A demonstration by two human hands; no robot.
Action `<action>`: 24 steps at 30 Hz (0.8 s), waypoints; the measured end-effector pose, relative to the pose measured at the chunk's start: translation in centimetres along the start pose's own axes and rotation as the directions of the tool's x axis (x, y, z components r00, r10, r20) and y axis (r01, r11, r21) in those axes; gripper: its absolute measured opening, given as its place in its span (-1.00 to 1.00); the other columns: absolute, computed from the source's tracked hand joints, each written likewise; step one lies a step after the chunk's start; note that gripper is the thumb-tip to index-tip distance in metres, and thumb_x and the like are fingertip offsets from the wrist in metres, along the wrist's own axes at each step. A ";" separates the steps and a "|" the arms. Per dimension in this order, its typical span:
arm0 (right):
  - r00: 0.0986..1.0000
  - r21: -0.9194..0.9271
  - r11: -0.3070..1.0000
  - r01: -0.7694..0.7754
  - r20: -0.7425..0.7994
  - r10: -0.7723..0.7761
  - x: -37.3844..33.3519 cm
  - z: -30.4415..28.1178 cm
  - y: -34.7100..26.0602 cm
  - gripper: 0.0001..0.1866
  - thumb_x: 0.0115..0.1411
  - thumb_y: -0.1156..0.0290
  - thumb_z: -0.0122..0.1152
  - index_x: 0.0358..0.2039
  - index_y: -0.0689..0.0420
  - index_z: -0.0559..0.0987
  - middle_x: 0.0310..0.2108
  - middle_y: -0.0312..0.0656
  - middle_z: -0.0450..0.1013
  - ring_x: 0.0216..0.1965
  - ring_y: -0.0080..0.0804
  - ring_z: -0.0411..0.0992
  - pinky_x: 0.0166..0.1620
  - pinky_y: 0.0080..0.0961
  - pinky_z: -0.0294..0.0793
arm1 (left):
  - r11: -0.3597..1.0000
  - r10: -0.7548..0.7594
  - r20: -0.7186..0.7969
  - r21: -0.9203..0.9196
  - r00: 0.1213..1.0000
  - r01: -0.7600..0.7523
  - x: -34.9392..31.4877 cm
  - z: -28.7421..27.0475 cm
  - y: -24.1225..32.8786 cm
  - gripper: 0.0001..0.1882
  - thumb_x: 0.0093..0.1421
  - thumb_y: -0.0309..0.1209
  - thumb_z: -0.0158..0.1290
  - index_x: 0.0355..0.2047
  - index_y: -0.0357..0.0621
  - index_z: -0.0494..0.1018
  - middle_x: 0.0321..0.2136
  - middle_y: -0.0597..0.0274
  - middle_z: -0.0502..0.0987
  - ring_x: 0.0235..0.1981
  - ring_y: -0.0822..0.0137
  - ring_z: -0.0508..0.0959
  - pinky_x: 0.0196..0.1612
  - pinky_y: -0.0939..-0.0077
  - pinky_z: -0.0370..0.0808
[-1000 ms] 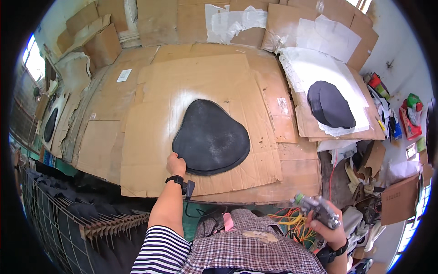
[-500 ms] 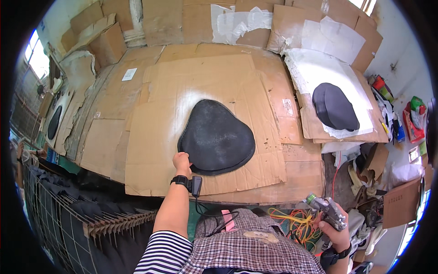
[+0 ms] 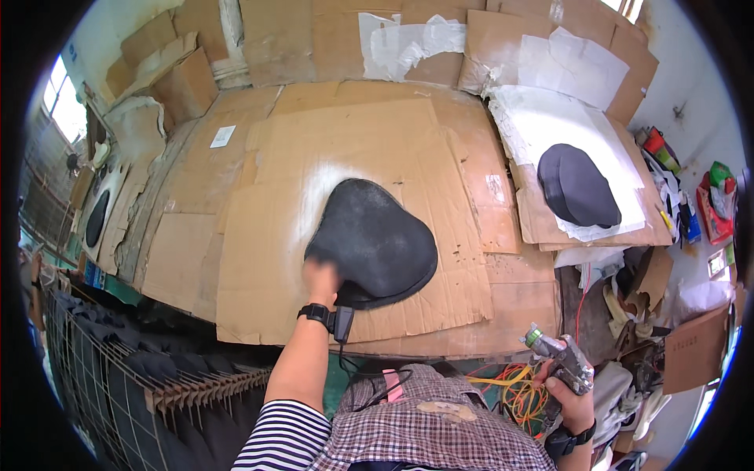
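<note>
A black pad [image 3: 381, 239], shaped like a rounded triangle, lies on a cardboard sheet in front of me. A second layer shows under its near edge. My left hand [image 3: 320, 281] is at the pad's near left corner and closed on its edge; the fingers are blurred by motion. Low on the right, apart from the pad, my right hand [image 3: 572, 400] is wrapped round a metal spray gun [image 3: 569, 365] with a green ring near its front end. The gun points up and to the left.
Stacked black pads [image 3: 577, 184] sit on white paper at the right. Another dark pad [image 3: 97, 218] lies far left. A wire rack [image 3: 118, 385] with hanging black pieces stands at lower left. Orange and yellow hoses [image 3: 522, 396] coil below the table. Cardboard walls [image 3: 279, 39] close the back.
My left hand has moved slightly up and right over the pad's corner, and the pad's near left edge has shifted. The spray gun in my right hand has moved slightly left.
</note>
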State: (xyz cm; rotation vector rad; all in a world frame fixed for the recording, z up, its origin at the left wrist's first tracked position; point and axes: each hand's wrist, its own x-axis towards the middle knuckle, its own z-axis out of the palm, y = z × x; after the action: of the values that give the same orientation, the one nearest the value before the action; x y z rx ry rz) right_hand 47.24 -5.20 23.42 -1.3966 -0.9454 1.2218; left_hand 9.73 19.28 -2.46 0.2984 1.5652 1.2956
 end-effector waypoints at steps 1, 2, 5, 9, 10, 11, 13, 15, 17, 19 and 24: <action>1.000 0.013 1.000 -0.010 0.000 0.010 0.0 0.1 0.2 -0.40 -0.06 0.47 0.33 0.01 0.32 0.33 -0.41 -0.14 0.46 -0.39 -0.39 0.48 -0.26 -0.51 0.48 | 1.000 0.028 0.059 -0.013 0.998 -0.027 -0.4 1.3 1.4 -0.42 -0.01 -0.66 -0.11 0.09 -0.18 0.18 -0.12 0.11 0.39 -0.20 0.18 0.46 -0.28 0.20 0.50; 1.000 0.024 1.000 -0.020 0.004 0.020 0.1 0.1 0.4 -0.38 -0.07 0.48 0.33 0.02 0.32 0.32 -0.40 -0.14 0.46 -0.37 -0.38 0.48 -0.25 -0.50 0.48 | 0.997 0.057 0.127 -0.057 0.990 -0.050 -0.8 2.5 2.8 -0.47 -0.01 -0.66 -0.12 0.04 -0.19 0.21 -0.16 0.13 0.41 -0.22 0.19 0.48 -0.30 0.20 0.51; 0.991 -0.046 0.999 -0.025 0.132 0.031 0.8 -0.5 1.4 -0.36 -0.04 0.59 0.28 0.09 0.30 0.29 -0.36 -0.15 0.46 -0.31 -0.39 0.47 -0.18 -0.46 0.48 | 0.978 0.145 0.298 -0.188 0.944 -0.091 -0.8 6.4 7.0 -0.61 0.01 -0.67 -0.14 -0.11 -0.17 0.29 -0.29 0.19 0.46 -0.31 0.23 0.51 -0.31 0.21 0.53; 0.969 -0.124 0.992 -0.007 0.244 0.038 1.4 -1.4 2.3 -0.35 -0.03 0.63 0.26 0.12 0.28 0.28 -0.33 -0.17 0.47 -0.26 -0.43 0.46 -0.16 -0.47 0.47 | 0.910 0.289 0.474 -0.406 0.832 -0.085 -0.4 11.2 13.0 -0.72 0.01 -0.66 -0.10 -0.25 -0.12 0.34 -0.34 0.21 0.48 -0.35 0.25 0.53 -0.33 0.26 0.53; 0.965 -0.142 0.990 0.009 0.262 0.029 1.6 -1.5 2.4 -0.35 -0.03 0.63 0.27 0.12 0.28 0.28 -0.33 -0.17 0.47 -0.26 -0.44 0.46 -0.16 -0.48 0.47 | 0.895 0.317 0.482 -0.438 0.817 -0.089 -0.4 12.1 14.4 -0.74 0.02 -0.67 -0.10 -0.27 -0.12 0.34 -0.34 0.20 0.48 -0.34 0.25 0.53 -0.32 0.26 0.52; 0.965 -0.154 0.988 0.011 0.262 0.030 1.7 -1.8 2.7 -0.35 -0.02 0.62 0.27 0.12 0.28 0.28 -0.32 -0.18 0.48 -0.27 -0.46 0.46 -0.16 -0.49 0.46 | 0.877 0.326 0.488 -0.476 0.810 -0.066 0.0 13.0 15.8 -0.79 0.03 -0.67 -0.09 -0.31 -0.16 0.35 -0.37 0.19 0.48 -0.34 0.23 0.52 -0.26 0.24 0.53; 0.966 -0.147 0.989 -0.016 0.252 0.054 1.9 -1.9 2.2 -0.36 -0.01 0.61 0.27 0.12 0.28 0.28 -0.33 -0.19 0.48 -0.27 -0.47 0.46 -0.16 -0.49 0.46 | 0.851 0.344 0.529 -0.525 0.776 -0.019 -0.7 14.3 18.6 -0.86 0.04 -0.68 -0.07 -0.38 -0.21 0.37 -0.39 0.16 0.49 -0.33 0.20 0.52 -0.17 0.22 0.53; 0.967 -0.146 0.989 -0.024 0.246 0.060 2.1 -2.1 2.1 -0.37 0.00 0.60 0.27 0.12 0.29 0.28 -0.33 -0.19 0.48 -0.26 -0.47 0.46 -0.16 -0.50 0.46 | 0.814 0.411 0.538 -0.579 0.736 -0.031 -2.2 15.1 21.2 -0.87 0.04 -0.67 -0.05 -0.38 -0.22 0.38 -0.39 0.15 0.50 -0.32 0.20 0.52 -0.16 0.23 0.53; 0.967 -0.155 0.988 -0.012 0.250 0.051 2.4 -2.4 2.2 -0.38 0.01 0.59 0.26 0.12 0.29 0.28 -0.33 -0.19 0.48 -0.26 -0.48 0.45 -0.16 -0.51 0.46 | 0.782 0.453 0.548 -0.623 0.703 -0.018 -2.2 15.4 22.7 -0.86 0.05 -0.66 -0.02 -0.35 -0.22 0.39 -0.36 0.14 0.51 -0.27 0.19 0.52 -0.10 0.25 0.50; 0.964 -0.154 0.988 -0.026 0.257 0.066 2.8 -2.5 2.4 -0.38 0.02 0.58 0.26 0.12 0.29 0.28 -0.33 -0.20 0.47 -0.26 -0.49 0.45 -0.16 -0.52 0.46 | 0.767 0.478 0.547 -0.641 0.687 -0.023 -2.0 15.1 24.1 -0.78 0.05 -0.68 -0.05 -0.28 -0.18 0.37 -0.33 0.17 0.49 -0.25 0.21 0.51 -0.09 0.26 0.50; 0.939 -0.157 0.985 -0.070 0.323 0.119 3.4 -1.9 2.1 -0.39 0.01 0.59 0.27 0.11 0.27 0.31 -0.33 -0.22 0.47 -0.27 -0.51 0.44 -0.15 -0.54 0.45 | 0.738 0.528 0.556 -0.674 0.642 -0.024 -5.4 14.4 27.0 -0.80 0.06 -0.71 -0.05 -0.30 -0.20 0.37 -0.30 0.15 0.48 -0.19 0.20 0.48 0.00 0.24 0.42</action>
State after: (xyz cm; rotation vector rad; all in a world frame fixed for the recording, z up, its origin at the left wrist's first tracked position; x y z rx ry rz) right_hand 49.63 -2.63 20.69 -1.3856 -1.2299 1.5193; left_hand 13.02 34.16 24.67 0.5815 0.3541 1.6015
